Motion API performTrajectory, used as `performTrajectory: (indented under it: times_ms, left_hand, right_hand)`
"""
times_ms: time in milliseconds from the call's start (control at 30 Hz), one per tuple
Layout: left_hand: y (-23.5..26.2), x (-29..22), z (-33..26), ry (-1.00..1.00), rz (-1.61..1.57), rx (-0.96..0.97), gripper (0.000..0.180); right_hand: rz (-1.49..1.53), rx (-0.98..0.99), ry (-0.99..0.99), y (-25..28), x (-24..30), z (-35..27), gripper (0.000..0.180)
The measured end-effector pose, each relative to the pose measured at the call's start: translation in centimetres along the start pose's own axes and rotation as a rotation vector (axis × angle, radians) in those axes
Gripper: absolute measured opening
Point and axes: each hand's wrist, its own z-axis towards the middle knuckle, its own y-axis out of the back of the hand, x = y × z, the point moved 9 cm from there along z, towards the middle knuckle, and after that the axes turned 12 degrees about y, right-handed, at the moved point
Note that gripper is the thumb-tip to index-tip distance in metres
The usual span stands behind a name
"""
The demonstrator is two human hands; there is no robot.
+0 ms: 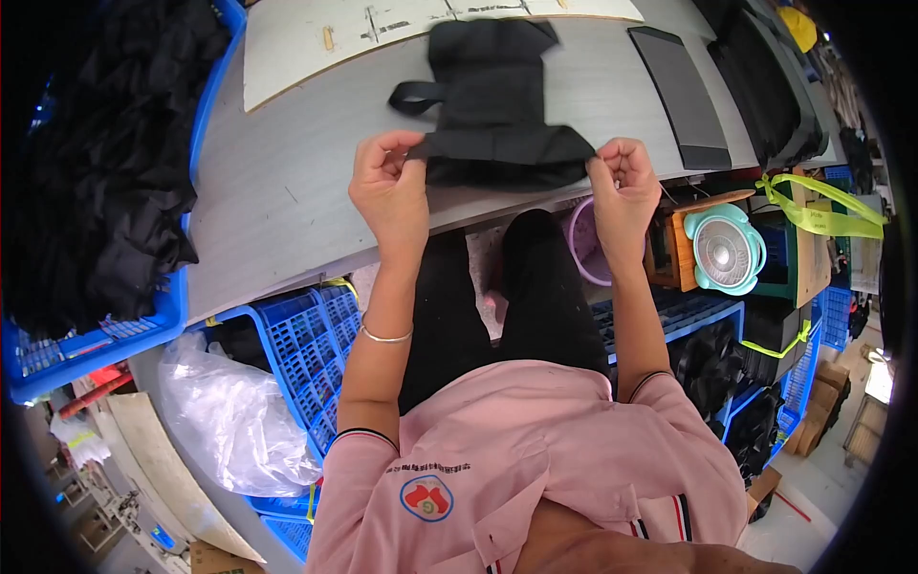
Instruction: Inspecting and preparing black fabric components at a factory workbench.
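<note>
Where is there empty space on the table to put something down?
The biggest bare patch is the grey table left of the black cloth, between the left hand and the blue bin of black fabric. A narrow strip lies between the cloth and the dark flat panel. The far right is crowded.

Around the grey worktable

The grey table (287,182) carries a pale board (306,43) and a flat dark panel (684,96). A blue crate (143,330) of black fabric sits left; a clear plastic bag (229,411), mint fan (724,251) and purple bucket (585,244) lie below.
</note>
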Motion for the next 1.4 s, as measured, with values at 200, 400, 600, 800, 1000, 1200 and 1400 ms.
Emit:
performTrajectory:
  times_ms: [200,400,600,800,1000,1200,1400]
  left_hand:
    - [-0.7,-2.3,-2.7,0.044,-0.132,-0.163,0.051]
    - [-1.1,-2.3,-2.3,0.053,-0.107,-0.137,0.052]
    - [0.3,-2.7,-0.5,-0.02,-0.1,-0.141,0.05]
    - [0.7,-5.1,-0.4,-0.07,-0.024,-0.206,0.047]
    - [-1.5,-14.5,-7.1,-0.37,0.04,0.158,0.042]
    - [-4.2,-25.4,-15.6,-0.681,-0.017,0.604,0.018]
    - [-3.0,-28.7,-15.9,-0.508,-0.207,0.581,0.013]
  right_hand:
    - [0.101,-0.034,-0.041,-2.7,2.5,-1.2,0.042]
    - [0.221,-0.062,-0.223,-4.1,1.1,-0.3,0.04]
    - [0.027,0.002,-0.082,-4.3,0.3,2.1,0.02]
    - [0.29,0.191,-0.203,-3.2,-2.0,2.0,0.046]
    - [-0.734,-0.235,0.258,10.1,-4.0,6.8,0.039]
    - [-1.136,0.007,0.109,14.5,-11.3,10.9,0.048]
    - [-0.859,0.045,-0.024,17.2,-13.7,12.2,0.04]
